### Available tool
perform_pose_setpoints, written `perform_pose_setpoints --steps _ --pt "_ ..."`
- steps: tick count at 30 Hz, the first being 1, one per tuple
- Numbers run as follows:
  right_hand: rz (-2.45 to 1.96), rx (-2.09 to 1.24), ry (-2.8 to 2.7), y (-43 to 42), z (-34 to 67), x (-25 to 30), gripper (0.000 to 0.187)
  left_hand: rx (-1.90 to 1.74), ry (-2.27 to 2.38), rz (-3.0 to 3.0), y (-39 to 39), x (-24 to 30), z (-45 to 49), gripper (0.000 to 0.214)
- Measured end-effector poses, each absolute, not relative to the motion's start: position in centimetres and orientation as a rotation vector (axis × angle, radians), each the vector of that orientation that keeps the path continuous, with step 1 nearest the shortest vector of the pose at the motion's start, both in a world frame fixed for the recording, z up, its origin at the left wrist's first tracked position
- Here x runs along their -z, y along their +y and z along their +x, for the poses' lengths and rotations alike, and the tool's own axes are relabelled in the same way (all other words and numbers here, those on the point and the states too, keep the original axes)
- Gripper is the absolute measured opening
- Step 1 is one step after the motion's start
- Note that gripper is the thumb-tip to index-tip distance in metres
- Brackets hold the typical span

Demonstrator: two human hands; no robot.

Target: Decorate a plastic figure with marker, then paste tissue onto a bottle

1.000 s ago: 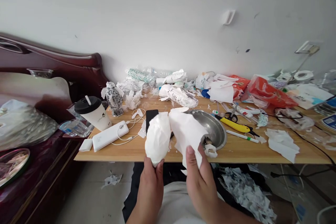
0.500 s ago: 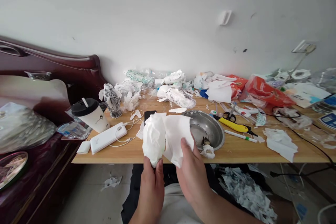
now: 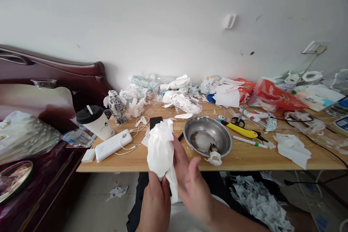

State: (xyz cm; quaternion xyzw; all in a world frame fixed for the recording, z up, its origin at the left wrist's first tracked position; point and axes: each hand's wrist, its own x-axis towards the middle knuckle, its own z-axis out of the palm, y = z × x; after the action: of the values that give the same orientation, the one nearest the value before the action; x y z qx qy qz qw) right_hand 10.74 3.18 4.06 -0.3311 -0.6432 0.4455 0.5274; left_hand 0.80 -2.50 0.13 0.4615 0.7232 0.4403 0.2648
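My left hand (image 3: 156, 197) is closed around the lower end of a bulky form wrapped in white tissue (image 3: 159, 148), held upright above the table's front edge. My right hand (image 3: 191, 183) is open, thumb raised and fingers stretched out along the form's right side. Its palm lies against a loose sheet of tissue paper (image 3: 172, 185), which hangs down that side. What is under the wrapping is hidden. Behind the form, a dark phone (image 3: 156, 121) shows in part. To the right of my hands stands a metal bowl (image 3: 208, 123) with a crumpled wet scrap (image 3: 214, 157) on its rim.
A lidded cup (image 3: 96, 123), a power bank (image 3: 112, 145) with a cable and a paper-covered bottle shape (image 3: 116, 108) stand left. Another paper-covered form (image 3: 185, 102) lies behind. Right are scissors (image 3: 238, 121), a yellow utility knife (image 3: 239, 129), a marker (image 3: 250, 142) and tissue (image 3: 292, 150).
The tissue sheet that my right hand held out flat is now folded against the form's right side. My right hand has let go of its pinch and opened, moving left and slightly down.
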Motion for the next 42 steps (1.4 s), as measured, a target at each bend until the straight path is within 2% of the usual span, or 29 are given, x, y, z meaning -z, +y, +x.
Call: perform_pose_setpoints --steps 3,4,7,9,14,18,19,22,23,28,31,38,42 --pt "-0.626 -1.464 -1.153 4.7 9.8 -4.1 0.041 -1.101 2.102 1.251 -2.5 -1.1 0.5 0.05" --pt "-0.571 -1.562 -1.019 5.1 9.4 -4.0 0.044 -1.081 2.149 1.256 -2.6 -1.3 0.3 0.047" --pt "-0.525 -1.659 -0.843 5.1 8.0 -3.7 0.073 -1.053 2.294 1.291 -3.1 -1.0 -0.5 0.043" --pt "-0.553 -1.669 -0.785 4.6 7.0 -3.8 0.079 -1.084 2.326 1.338 -3.6 -0.2 -0.9 0.042" --pt "-0.373 -1.651 -0.752 4.0 5.9 -5.0 0.066 -1.181 2.232 1.473 -4.4 1.8 -1.1 0.045" --pt "-0.426 -1.67 -0.805 4.9 7.3 -6.0 0.054 -1.174 1.972 1.463 -4.6 1.3 -2.2 0.043" --pt "-0.434 -1.689 -0.778 5.2 7.8 -6.1 0.055 -1.205 1.846 1.429 -4.7 1.0 -2.8 0.051" --pt "-0.408 -1.793 -0.689 5.3 9.0 -6.2 0.065 -1.34 1.498 1.074 -4.4 0.1 -5.2 0.093" --pt "-0.397 -1.858 -0.679 5.2 9.3 -6.0 0.068 -1.375 1.418 0.903 -4.1 -0.3 -5.9 0.099" --pt "-0.328 -2.231 -0.642 3.7 8.9 -3.2 0.076 -1.493 1.054 0.315 -2.3 -1.7 -5.4 0.082" --pt "-0.333 -2.292 -0.62 3.2 8.6 -1.8 0.076 -1.376 0.803 0.176 -1.7 -2.0 -2.8 0.072" --pt "-0.429 -2.14 -0.716 4.0 9.9 -1.5 0.082 -1.264 0.617 0.004 -2.4 -1.6 -0.8 0.055" --pt "-0.498 -1.975 -0.778 4.2 10.4 -0.9 0.067 -1.221 0.625 0.091 -4.0 -0.7 -2.4 0.062"
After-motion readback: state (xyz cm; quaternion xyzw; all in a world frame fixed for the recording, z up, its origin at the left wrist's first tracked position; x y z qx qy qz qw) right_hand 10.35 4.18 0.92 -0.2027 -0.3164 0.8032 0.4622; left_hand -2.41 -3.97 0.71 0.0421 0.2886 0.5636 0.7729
